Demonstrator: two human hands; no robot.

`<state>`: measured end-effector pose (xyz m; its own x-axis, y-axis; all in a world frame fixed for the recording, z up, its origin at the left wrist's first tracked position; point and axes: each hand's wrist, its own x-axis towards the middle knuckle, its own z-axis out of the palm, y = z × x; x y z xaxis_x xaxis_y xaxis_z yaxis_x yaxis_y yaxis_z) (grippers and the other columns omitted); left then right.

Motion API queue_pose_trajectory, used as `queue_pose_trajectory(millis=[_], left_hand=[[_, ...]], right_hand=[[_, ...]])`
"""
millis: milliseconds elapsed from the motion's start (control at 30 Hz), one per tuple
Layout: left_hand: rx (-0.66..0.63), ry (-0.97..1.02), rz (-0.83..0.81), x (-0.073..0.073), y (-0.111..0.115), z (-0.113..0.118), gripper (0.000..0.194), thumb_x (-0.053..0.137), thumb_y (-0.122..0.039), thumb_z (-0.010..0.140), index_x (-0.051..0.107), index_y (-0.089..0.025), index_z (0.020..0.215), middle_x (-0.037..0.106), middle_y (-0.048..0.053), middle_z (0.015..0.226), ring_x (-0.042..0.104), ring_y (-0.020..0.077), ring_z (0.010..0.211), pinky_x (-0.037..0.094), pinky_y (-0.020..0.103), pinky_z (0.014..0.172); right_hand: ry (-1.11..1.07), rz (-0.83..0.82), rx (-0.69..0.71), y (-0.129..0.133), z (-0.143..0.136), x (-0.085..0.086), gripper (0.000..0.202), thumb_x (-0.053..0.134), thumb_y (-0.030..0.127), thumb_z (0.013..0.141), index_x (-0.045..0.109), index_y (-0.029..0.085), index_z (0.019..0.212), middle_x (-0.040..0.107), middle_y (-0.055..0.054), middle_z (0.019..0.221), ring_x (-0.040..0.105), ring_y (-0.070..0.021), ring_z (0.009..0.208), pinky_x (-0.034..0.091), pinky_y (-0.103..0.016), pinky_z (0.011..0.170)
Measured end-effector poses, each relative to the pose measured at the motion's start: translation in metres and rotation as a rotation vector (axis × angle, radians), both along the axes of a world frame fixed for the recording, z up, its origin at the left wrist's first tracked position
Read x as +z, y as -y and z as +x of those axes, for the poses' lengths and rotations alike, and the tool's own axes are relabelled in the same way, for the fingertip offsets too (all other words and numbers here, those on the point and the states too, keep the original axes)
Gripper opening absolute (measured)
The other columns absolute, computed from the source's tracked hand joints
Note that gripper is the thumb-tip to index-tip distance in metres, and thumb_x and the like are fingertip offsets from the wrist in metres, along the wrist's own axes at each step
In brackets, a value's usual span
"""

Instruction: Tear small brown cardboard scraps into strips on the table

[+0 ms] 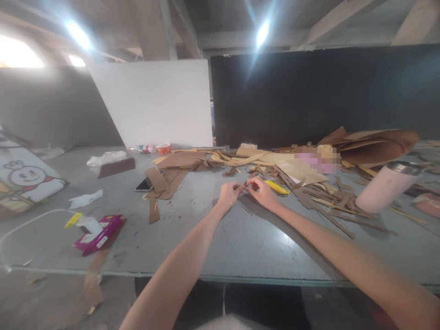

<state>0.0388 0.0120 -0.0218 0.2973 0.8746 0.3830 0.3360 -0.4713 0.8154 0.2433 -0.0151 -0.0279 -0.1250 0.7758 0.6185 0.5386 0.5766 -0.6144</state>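
Note:
Both hands meet over the middle of the grey table, fingertips nearly touching. My left hand (228, 194) is closed in a pinch at the left, and my right hand (261, 190) pinches from the right. Between them is something small and dark that I cannot make out. Just right of my right hand lies a yellow tool (277, 187). Brown scraps (254, 172) lie beyond the fingers, and thin brown strips (330, 206) spread out to the right.
A pink bottle (387, 187) leans at the right, near a rolled brown sheet (381, 144). At the left are a phone (143, 184) partly under brown pieces (173, 181), a magenta packet (99, 234) and a white cable (32, 217). The table's front edge (247, 278) runs below the forearms.

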Motion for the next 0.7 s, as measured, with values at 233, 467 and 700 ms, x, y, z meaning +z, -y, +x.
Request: queue_pose_trajectory(millis=[233, 467, 700], left_hand=[[0.023, 0.003, -0.044, 0.000, -0.001, 0.001, 0.032, 0.071, -0.043, 0.098, 0.084, -0.017, 0.084, 0.078, 0.006, 0.076, 0.066, 0.0174, 0.069, 0.048, 0.028, 0.069], [0.000, 0.166, -0.166, -0.004, -0.006, 0.003, 0.028, 0.077, -0.042, 0.094, 0.085, -0.016, 0.085, 0.077, 0.005, 0.072, 0.067, 0.0160, 0.066, 0.051, 0.027, 0.068], [-0.128, 0.526, -0.502, -0.004, -0.011, 0.006, 0.043, 0.092, -0.055, 0.081, 0.085, -0.012, 0.085, 0.079, 0.008, 0.078, 0.070, 0.0148, 0.069, 0.061, 0.030, 0.076]], right_hand=[[0.008, -0.018, 0.003, -0.001, 0.001, -0.002, 0.030, 0.069, 0.053, 0.100, 0.071, 0.024, 0.107, 0.064, -0.003, 0.094, 0.062, -0.0226, 0.083, 0.052, -0.036, 0.079], [0.039, -0.002, 0.053, 0.006, 0.000, 0.008, 0.028, 0.066, 0.051, 0.104, 0.077, 0.025, 0.106, 0.066, -0.005, 0.093, 0.064, -0.0237, 0.084, 0.053, -0.037, 0.079], [0.008, -0.006, 0.094, 0.009, -0.001, 0.010, 0.033, 0.064, 0.053, 0.105, 0.081, 0.025, 0.108, 0.071, -0.008, 0.099, 0.068, -0.0258, 0.090, 0.055, -0.041, 0.082]])
